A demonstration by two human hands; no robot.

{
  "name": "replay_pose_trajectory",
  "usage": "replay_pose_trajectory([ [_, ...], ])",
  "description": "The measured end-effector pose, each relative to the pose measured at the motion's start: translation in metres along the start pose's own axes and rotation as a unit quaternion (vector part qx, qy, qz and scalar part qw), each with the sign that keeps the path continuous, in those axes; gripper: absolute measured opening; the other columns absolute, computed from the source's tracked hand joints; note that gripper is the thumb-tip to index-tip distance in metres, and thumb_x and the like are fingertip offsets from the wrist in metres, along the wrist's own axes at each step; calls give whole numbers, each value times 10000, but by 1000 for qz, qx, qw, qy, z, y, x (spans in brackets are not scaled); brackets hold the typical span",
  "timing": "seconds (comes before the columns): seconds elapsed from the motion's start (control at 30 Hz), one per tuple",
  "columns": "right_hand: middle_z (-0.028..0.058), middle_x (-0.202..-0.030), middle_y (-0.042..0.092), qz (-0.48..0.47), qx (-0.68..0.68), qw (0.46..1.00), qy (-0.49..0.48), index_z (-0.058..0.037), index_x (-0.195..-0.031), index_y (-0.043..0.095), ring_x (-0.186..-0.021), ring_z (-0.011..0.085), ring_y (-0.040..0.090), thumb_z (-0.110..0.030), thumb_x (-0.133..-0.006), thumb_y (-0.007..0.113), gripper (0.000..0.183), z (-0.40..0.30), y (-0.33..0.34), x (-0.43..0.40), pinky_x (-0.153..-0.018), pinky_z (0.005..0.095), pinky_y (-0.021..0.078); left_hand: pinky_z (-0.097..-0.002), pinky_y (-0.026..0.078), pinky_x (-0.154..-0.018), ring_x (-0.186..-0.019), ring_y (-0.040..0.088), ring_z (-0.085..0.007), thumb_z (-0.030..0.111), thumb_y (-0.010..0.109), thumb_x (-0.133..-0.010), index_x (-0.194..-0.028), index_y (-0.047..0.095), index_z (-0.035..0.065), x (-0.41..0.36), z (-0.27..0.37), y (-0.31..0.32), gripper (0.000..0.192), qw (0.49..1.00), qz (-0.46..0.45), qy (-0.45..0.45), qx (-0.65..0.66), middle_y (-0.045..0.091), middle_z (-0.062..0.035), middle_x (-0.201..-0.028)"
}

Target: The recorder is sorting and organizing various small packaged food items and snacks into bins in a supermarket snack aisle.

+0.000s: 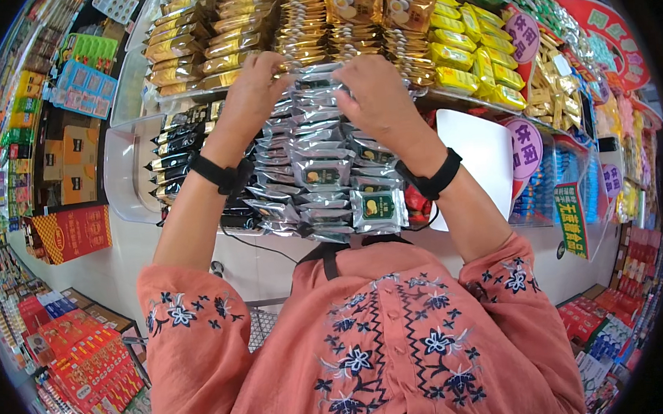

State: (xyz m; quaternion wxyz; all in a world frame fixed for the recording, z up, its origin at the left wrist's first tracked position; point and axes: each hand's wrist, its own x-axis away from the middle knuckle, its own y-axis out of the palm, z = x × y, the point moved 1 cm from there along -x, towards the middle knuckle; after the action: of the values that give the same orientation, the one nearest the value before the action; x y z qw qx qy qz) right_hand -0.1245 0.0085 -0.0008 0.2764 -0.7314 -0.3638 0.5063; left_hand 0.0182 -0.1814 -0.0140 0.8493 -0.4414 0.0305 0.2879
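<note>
Silver foil snack packets (322, 172) stand in close-packed columns before me, with a green panel on their fronts. At the far end of the middle column, one silver packet (318, 78) lies between my hands. My left hand (256, 95) is at its left end with thumb and fingers bent; the fingertips are partly hidden, so a grip is unclear. My right hand (378, 93) has its bent fingers and thumb on the packet's right end. Black wristbands circle both wrists. One silver packet (379, 211) lies face up at the near right.
Black-and-gold packets (177, 145) fill the left side beside a clear plastic bin (130, 168). Behind are gold packets (353, 9) and yellow packets (458, 42). A white panel (474, 158) stands right, near round purple signs (525, 141). A dark cable (260, 248) hangs at the front.
</note>
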Motion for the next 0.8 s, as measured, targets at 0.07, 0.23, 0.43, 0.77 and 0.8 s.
replay_pose_trajectory([
  [0.07,126,-1067,626,10,-7,999,34,-51,-1088,653,-1029,344,576,-131,-836,687,266,9,-10,6,-918,457,463,-342,515,-762,-809,599,-237,152,724,-923,-1242,608,72,-3,5,-6,348,1000,-22,2,1,604,-130,-1054],
  [0.23,151,-1099,617,62,-9,995,73,-15,-1121,648,-1048,364,584,-84,-841,681,290,18,-40,33,-927,445,482,-339,509,-796,-860,609,-244,136,698,-943,-1208,651,88,-5,6,5,274,995,-64,77,26,605,-112,-1066],
  [0.43,174,-1133,614,54,-35,984,169,8,-1194,629,-1036,366,612,-104,-884,664,331,20,-42,65,-909,420,506,-331,503,-802,-886,619,-250,128,658,-960,-1127,681,69,-16,8,17,179,994,-83,62,13,620,-108,-1036],
  [0.77,239,-1146,605,9,-76,964,254,29,-1305,558,-1029,420,621,-187,-938,614,429,28,-26,70,-884,465,513,-350,515,-825,-921,628,-292,144,671,-944,-1134,659,61,-13,8,17,207,992,-82,90,-3,612,-142,-1072],
  [0.8,241,-1145,603,12,-70,968,241,33,-1304,558,-1027,424,620,-194,-939,613,433,30,-26,71,-880,468,514,-355,516,-826,-915,625,-304,155,678,-943,-1149,654,60,-11,12,16,229,992,-78,98,-16,606,-152,-1084],
])
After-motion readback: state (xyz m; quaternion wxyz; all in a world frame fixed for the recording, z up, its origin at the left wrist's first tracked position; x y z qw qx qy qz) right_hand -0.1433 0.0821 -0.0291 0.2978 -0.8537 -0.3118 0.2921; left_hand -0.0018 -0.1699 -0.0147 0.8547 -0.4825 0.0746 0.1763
